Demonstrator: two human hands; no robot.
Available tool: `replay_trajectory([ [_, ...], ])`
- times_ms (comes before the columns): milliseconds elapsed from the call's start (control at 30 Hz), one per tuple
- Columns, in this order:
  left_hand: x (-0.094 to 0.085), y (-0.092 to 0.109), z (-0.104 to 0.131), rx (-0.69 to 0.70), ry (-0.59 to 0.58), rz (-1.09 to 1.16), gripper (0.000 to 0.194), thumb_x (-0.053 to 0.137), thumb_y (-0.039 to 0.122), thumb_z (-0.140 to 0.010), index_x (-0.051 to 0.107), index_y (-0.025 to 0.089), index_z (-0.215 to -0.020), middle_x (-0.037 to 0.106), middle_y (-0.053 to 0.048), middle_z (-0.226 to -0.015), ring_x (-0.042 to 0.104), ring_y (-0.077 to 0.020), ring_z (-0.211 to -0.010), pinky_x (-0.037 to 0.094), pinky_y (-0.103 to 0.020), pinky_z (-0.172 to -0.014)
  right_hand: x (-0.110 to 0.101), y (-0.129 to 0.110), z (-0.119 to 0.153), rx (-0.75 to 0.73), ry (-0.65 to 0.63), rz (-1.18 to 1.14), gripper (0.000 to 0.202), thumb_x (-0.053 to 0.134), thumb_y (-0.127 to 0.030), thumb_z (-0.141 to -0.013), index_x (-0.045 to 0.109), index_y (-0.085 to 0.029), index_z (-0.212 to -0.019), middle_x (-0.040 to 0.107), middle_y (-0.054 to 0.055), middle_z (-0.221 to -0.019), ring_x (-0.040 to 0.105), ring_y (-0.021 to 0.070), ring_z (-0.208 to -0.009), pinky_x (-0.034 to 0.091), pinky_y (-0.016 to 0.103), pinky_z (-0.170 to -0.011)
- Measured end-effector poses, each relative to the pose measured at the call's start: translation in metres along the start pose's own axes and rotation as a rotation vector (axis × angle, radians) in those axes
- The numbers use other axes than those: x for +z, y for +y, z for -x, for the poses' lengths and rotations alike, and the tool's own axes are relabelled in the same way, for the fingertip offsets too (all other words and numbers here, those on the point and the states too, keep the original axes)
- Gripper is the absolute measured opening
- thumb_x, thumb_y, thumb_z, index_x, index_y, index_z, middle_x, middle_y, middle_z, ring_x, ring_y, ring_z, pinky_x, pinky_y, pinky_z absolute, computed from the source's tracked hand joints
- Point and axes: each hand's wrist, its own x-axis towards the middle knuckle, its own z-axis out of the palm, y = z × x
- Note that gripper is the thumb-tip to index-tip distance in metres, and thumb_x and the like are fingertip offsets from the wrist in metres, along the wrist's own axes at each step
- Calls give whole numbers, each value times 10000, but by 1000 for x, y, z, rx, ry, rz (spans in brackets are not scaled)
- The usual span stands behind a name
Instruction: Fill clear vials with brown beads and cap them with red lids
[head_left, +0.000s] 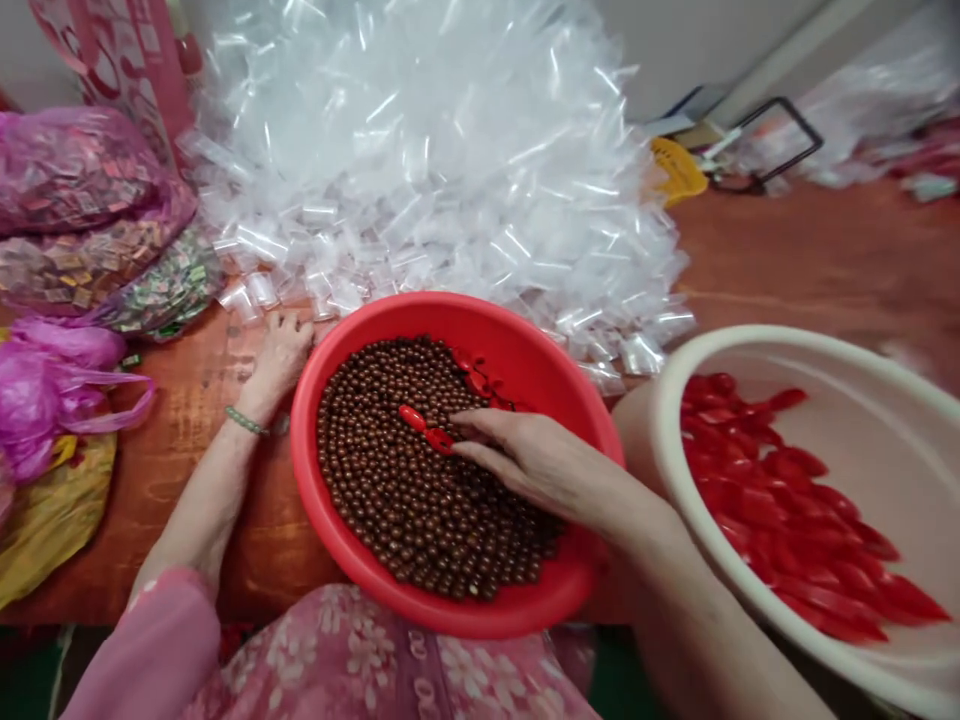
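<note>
A red basin (450, 620) stands in front of me, with many small round brown balls (405, 500) in it. My right hand (525, 455) reaches over the balls, thumb and fingers pinched on a small glossy red plastic piece (439, 440). Its other rounded half (411, 416) points away to the left, just above the balls. A few more red pieces (476, 378) lie along the basin's far inner wall. My left hand (283, 350) rests on the table left of the basin, fingers stretched toward the clear plastic pieces, holding nothing visible.
A large heap of clear plastic sleeves (435, 170) lies behind the basin. On the right stands a cream tub (667, 440) with red pointed shells (787, 510). Pink bags of small printed packets (82, 190) and a purple bag (45, 400) are left. A yellow basket (679, 170) sits back right.
</note>
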Motion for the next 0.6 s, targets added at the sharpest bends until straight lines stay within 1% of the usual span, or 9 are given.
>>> replay_trajectory([
  [100,-5,-8,18,-83,13,-48,238,431,198,-929,648,184,-1025,570,-148,-1109,461,-298,-1102,404,-492,-981,-4,0,-25,-16,-28,79,234,473,-285,-967,661,-169,-1043,732,87,-1021,694,215,-945,506,323,-841],
  [200,-11,-15,38,-172,16,-92,227,470,263,-919,671,167,-963,560,-151,-1111,498,-293,-1059,437,-468,-952,1,-9,-46,-65,-85,201,250,537,-347,-944,654,-140,-1020,715,109,-1027,679,242,-966,487,329,-839],
  [300,-10,-19,55,-212,43,-35,238,480,275,-909,675,147,-864,581,-145,-1076,559,-261,-997,473,-418,-932,10,-19,-55,-102,-117,310,228,540,-303,-936,648,-111,-998,701,138,-1052,675,255,-977,477,324,-830],
  [367,-6,-19,64,-209,100,33,222,459,235,-903,662,154,-863,598,-136,-1102,579,-249,-1044,486,-392,-942,13,-21,-56,-114,-123,335,190,519,-249,-933,650,-118,-979,707,132,-1036,681,245,-948,470,311,-799],
  [433,0,-17,72,-199,177,79,224,440,200,-894,635,165,-998,593,-134,-1192,549,-254,-1179,475,-397,-990,11,-18,-55,-128,-114,308,176,511,-239,-930,656,-141,-950,722,105,-974,684,222,-897,456,290,-762],
  [500,6,-14,79,-214,237,88,354,444,178,-877,536,152,-1218,542,-161,-1317,485,-264,-1289,450,-420,-1035,5,-10,-52,-127,-90,248,177,517,-262,-925,666,-166,-932,728,70,-890,677,194,-821,439,269,-713],
  [567,8,-11,84,-267,230,59,525,452,145,-848,390,93,-1366,518,-211,-1342,491,-280,-1277,446,-438,-1035,-1,0,-49,-100,-53,198,193,524,-290,-914,679,-179,-946,722,48,-825,661,177,-737,425,259,-659],
  [600,7,-10,86,-299,197,30,565,450,125,-832,355,62,-1385,545,-225,-1298,521,-289,-1230,449,-448,-1022,-4,6,-48,-82,-36,177,204,527,-300,-907,686,-183,-959,719,41,-804,654,174,-709,425,258,-645],
])
